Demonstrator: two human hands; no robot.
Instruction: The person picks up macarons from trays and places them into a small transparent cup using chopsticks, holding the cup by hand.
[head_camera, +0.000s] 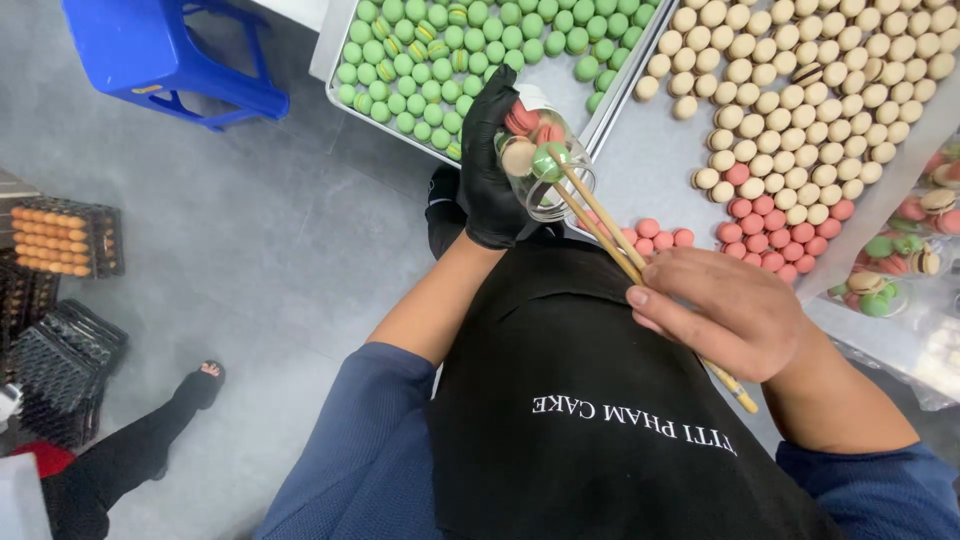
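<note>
jar in one hand, chopsticks in the other

my gloved left hand hides the jar's far side; its fingers are wrapped shut around the clear jar, tilted above the worktop. my bare right hand is closed on the chopsticks, whose tips sit in the jar's mouth at a green macaron. the chopsticks' back ends are partly hidden under my palm.

From my remote post, I see the left hand in a black glove, forearm bare and raised, fingers wrapped in a closed grip, wrist tilted inward. The bare right hand curls in a pinching grip, thumb pressed forward, its blue-sleeved arm bent at the elbow.
</note>
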